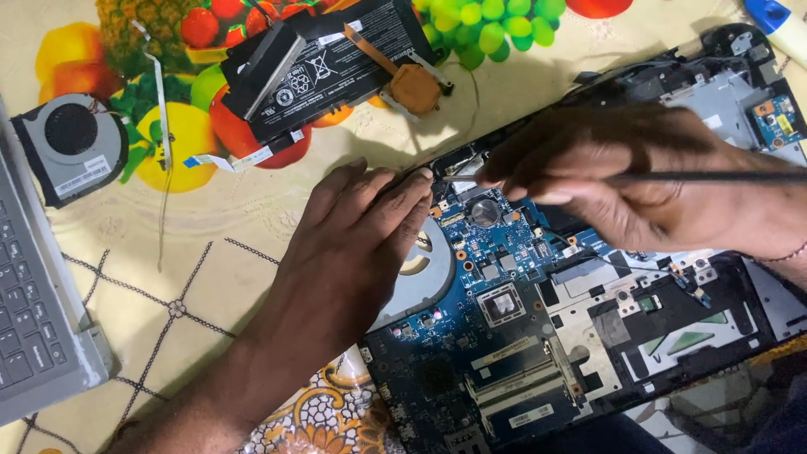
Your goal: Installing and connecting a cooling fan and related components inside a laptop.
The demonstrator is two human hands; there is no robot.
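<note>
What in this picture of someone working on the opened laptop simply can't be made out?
- Head view: the thin tool's tip is hidden under the right hand.
- The spot on the blue circuit board under the left hand's fingertips is covered.
- The grey keyboard is cut off by the left edge.
- The battery's label print is too small.

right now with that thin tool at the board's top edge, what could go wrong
1. The thin dark tool in the right hand works among tiny parts on the blue laptop motherboard; a slip could scratch it or hit the round silver coin cell.
2. The left hand lies bare on the board, so pressure or static could harm it.
</note>
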